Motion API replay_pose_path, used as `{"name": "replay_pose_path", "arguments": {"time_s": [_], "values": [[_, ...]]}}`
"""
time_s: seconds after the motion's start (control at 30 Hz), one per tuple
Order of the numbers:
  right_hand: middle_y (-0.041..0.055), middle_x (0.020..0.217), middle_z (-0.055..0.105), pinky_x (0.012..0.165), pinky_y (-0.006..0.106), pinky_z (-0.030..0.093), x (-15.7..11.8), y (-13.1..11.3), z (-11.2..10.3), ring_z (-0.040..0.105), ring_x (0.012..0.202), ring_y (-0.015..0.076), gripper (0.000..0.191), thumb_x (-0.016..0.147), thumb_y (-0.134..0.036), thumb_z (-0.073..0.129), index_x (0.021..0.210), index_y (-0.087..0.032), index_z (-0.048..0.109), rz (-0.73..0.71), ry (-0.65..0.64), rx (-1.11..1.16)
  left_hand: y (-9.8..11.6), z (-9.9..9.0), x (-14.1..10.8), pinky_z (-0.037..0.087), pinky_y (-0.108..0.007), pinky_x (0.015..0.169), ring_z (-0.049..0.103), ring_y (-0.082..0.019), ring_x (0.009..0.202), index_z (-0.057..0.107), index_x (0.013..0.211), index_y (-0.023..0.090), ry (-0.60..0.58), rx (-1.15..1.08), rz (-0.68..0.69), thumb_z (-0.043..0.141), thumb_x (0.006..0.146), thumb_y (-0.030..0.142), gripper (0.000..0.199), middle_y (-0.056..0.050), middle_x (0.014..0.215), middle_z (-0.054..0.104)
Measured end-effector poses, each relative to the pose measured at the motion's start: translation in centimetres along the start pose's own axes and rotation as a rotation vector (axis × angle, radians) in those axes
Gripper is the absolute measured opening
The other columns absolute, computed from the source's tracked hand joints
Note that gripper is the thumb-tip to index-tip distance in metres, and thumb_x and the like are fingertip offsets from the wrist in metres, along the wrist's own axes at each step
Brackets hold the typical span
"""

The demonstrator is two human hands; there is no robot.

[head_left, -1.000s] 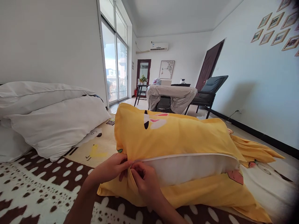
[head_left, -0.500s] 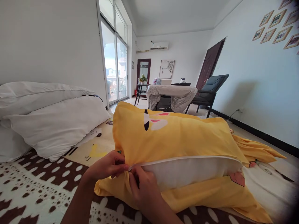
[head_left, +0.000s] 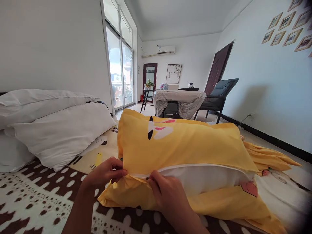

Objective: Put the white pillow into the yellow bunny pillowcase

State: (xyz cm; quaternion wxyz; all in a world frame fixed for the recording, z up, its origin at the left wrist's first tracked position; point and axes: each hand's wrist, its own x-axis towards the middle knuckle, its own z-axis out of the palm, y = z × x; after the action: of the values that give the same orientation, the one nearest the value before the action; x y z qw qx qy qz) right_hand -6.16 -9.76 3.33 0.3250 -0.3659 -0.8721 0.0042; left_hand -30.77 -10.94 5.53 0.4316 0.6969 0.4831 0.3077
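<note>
Right hand [head_left: 170,196] has shifted rightward along the zipper [head_left: 138,176] since the earlier frames; it was up against the left hand [head_left: 107,174], now clear space between them. Zipper edges now meet across that stretch. Left hand roughly same spot, slightly further left.

Left hand: thumb and fingers pinched, narrow, on the cloth at the zipper's left end. Right hand: fingers curled, thumb and index pinched at the small dark zipper pull [head_left: 148,178].

Yellow pillowcase [head_left: 190,143] lies lower center to lower right of frame, on the brown-and-white blanket [head_left: 60,185]. Long axis runs left to right, right end dipping slightly lower. Opening side faces bottom of frame; white inner pillow [head_left: 207,178] shows through the gap right of the right hand. Printed face [head_left: 159,128] sits upper left on the case.
</note>
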Motion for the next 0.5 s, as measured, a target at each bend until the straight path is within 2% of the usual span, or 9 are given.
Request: {"name": "replay_pose_path", "arguments": {"time_s": [0.1, 0.17, 0.27, 0.37, 0.5], "values": [[-0.0039, 0.051, 0.059, 0.047, 0.028, 0.022, -0.6, 1.1, -0.2, 0.052, 0.041, 0.0117, 0.019, 0.086, -0.015, 0.044, 0.069, -0.021, 0.049, -0.111, 0.057, -0.082, 0.2, -0.1, -0.1, 0.027, -0.021, 0.046, 0.037, -0.007, 0.048, 0.047, 0.054, 0.014, -0.013, 0.012, -0.012, 0.058, 0.08, 0.046, 0.042, 0.002, 0.049, 0.043], [-0.0036, 0.051, 0.057, 0.048, 0.027, 0.024, -1.3, 1.9, -0.1, 0.05, 0.042, 0.0114, 0.02, 0.086, -0.012, 0.042, 0.07, -0.02, 0.05, -0.198, 0.144, -0.124, 0.3, 0.0, -0.2, 0.027, -0.021, 0.047, 0.037, -0.007, 0.048, 0.045, 0.054, 0.015, -0.019, 0.025, -0.026, 0.057, 0.08, 0.047, 0.043, 0.002, 0.049, 0.043], [-0.0015, 0.055, 0.057, 0.054, 0.026, 0.031, -2.4, 2.8, 0.1, 0.051, 0.048, 0.0128, 0.021, 0.085, -0.007, 0.04, 0.081, -0.019, 0.056, -0.28, 0.303, -0.2, 0.7, 0.3, -0.2, 0.027, -0.021, 0.046, 0.038, -0.008, 0.048, 0.042, 0.053, 0.016, -0.028, 0.084, -0.054, 0.055, 0.08, 0.048, 0.044, 0.003, 0.049, 0.042], [0.0014, 0.063, 0.058, 0.058, 0.026, 0.035, -3.2, 3.2, 0.2, 0.053, 0.057, 0.0141, 0.019, 0.087, -0.01, 0.041, 0.082, -0.019, 0.056, -0.207, 0.373, -0.159, 0.9, 0.6, -0.3, 0.026, -0.021, 0.046, 0.038, -0.009, 0.048, 0.04, 0.054, 0.017, -0.003, 0.177, -0.068, 0.054, 0.081, 0.048, 0.043, 0.003, 0.05, 0.043], [-0.0012, 0.066, 0.059, 0.053, 0.023, 0.036, -3.6, 3.3, -0.5, 0.055, 0.058, 0.0117, 0.017, 0.091, -0.015, 0.04, 0.077, -0.021, 0.05, -0.069, 0.249, 0.108, 1.0, 0.5, -0.4, 0.028, -0.021, 0.048, 0.039, -0.01, 0.051, 0.044, 0.057, 0.016, 0.056, 0.231, -0.104, 0.053, 0.08, 0.05, 0.042, 0.002, 0.053, 0.046]]}}
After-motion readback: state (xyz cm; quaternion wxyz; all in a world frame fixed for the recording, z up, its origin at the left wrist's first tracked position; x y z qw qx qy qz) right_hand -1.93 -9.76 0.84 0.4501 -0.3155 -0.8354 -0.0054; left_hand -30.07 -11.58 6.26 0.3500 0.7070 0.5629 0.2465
